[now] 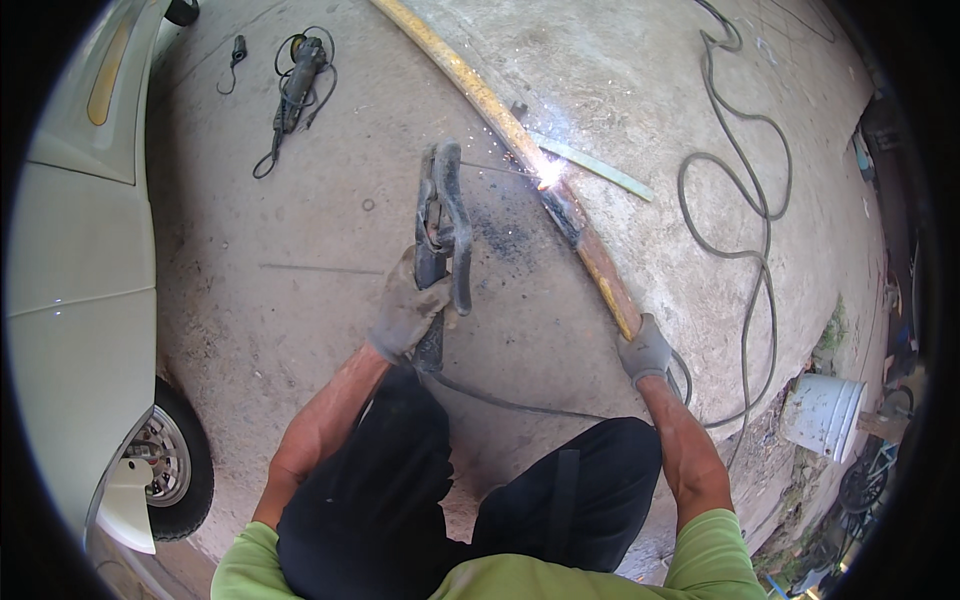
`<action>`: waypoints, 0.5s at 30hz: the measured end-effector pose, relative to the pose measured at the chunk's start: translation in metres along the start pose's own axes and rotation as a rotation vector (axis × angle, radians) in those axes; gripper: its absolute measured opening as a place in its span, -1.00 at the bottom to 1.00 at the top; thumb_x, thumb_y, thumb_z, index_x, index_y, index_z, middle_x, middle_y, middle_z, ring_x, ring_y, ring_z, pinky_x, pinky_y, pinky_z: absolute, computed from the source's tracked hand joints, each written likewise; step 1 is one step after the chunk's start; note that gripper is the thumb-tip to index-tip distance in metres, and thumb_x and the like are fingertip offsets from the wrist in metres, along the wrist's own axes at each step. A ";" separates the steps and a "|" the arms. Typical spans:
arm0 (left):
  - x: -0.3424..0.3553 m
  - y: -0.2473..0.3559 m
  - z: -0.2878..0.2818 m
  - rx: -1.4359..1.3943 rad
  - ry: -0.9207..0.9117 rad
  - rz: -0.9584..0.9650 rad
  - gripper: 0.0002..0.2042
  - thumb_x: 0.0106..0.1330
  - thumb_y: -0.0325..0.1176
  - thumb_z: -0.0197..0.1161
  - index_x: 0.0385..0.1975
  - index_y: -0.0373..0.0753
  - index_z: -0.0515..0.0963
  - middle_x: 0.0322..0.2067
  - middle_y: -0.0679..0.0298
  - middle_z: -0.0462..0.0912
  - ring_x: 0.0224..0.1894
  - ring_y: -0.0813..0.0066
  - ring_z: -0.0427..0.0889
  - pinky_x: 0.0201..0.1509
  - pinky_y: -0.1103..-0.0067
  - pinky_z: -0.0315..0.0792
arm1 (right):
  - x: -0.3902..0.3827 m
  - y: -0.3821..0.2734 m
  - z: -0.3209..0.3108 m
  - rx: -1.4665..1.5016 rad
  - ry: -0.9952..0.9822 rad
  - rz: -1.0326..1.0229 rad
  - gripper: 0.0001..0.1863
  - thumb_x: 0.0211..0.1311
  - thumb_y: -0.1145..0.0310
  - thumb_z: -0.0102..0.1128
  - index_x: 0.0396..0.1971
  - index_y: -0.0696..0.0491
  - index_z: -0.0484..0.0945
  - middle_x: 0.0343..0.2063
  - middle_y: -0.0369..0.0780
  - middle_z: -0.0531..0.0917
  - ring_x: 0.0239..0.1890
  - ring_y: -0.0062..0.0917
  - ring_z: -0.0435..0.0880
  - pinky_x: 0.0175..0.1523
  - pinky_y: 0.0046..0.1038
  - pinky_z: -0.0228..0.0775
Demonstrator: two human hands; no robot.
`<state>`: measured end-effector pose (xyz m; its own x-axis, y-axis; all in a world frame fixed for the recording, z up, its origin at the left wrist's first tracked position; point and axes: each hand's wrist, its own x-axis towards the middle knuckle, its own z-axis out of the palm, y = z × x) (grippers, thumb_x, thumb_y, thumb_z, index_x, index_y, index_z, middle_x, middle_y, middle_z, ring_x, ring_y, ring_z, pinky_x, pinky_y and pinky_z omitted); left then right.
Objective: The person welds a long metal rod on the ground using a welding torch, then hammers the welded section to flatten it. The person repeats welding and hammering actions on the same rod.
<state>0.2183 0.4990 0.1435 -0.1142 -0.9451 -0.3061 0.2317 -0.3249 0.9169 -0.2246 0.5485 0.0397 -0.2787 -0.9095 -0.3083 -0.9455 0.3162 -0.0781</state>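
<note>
My left hand (403, 312), in a grey work glove, is closed around the handle of a black welding electrode holder (440, 205). A thin welding rod (492, 168) runs from its jaws to a long yellow, rusty metal pipe (462, 78). Where the rod's tip meets the pipe, a bright white arc (549, 174) throws sparks. Just below the arc the pipe is blackened. My right hand (646, 350), also gloved, grips the pipe's near end. Beneath the pipe near the arc lies a flat pale-green strip (600, 170).
An angle grinder (298, 85) with its cord lies at the upper left. Along the left stands a cream car (80, 240) with its wheel (178, 460). A long cable (765, 260) loops over the concrete at right, near a white bucket (822, 415). A loose rod (320, 268) lies left of my hand.
</note>
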 end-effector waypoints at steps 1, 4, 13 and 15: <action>0.000 0.001 0.000 0.008 -0.003 -0.010 -0.56 0.45 -0.40 0.38 0.22 -0.35 0.40 -0.37 0.26 0.66 -0.53 0.54 0.64 -0.47 0.56 0.56 | -0.001 0.000 0.000 -0.003 0.006 0.001 -0.42 0.18 0.07 0.47 0.12 0.06 0.55 -0.11 0.07 0.79 -0.07 0.03 0.81 0.04 -0.01 0.66; 0.001 -0.001 -0.001 0.012 0.003 -0.016 -0.56 0.46 -0.43 0.36 0.25 -0.35 0.39 -0.37 0.25 0.67 -0.54 0.54 0.63 -0.48 0.56 0.54 | -0.001 -0.001 0.001 -0.009 0.017 0.002 -0.42 0.18 0.07 0.46 0.11 0.06 0.55 -0.11 0.07 0.78 -0.08 0.03 0.81 0.03 -0.01 0.65; 0.002 -0.013 -0.007 -0.016 -0.007 0.074 -0.57 0.45 -0.44 0.35 0.23 -0.35 0.40 -0.35 0.23 0.68 -0.53 0.53 0.64 -0.46 0.56 0.56 | -0.001 0.000 0.003 0.008 0.041 -0.010 -0.45 0.20 0.07 0.46 0.09 0.06 0.56 -0.14 0.08 0.78 -0.10 0.06 0.80 0.02 0.02 0.64; 0.002 -0.012 -0.006 -0.018 -0.010 0.087 -0.58 0.45 -0.43 0.34 0.22 -0.36 0.40 -0.34 0.23 0.68 -0.52 0.52 0.64 -0.45 0.55 0.57 | -0.002 0.002 0.005 0.016 0.075 -0.013 -0.47 0.19 0.07 0.48 0.05 0.06 0.58 -0.18 0.12 0.79 -0.12 0.12 0.80 0.01 0.03 0.64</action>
<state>0.2211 0.5006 0.1307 -0.1027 -0.9694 -0.2229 0.2586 -0.2424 0.9351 -0.2248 0.5520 0.0351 -0.2792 -0.9310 -0.2353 -0.9463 0.3083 -0.0970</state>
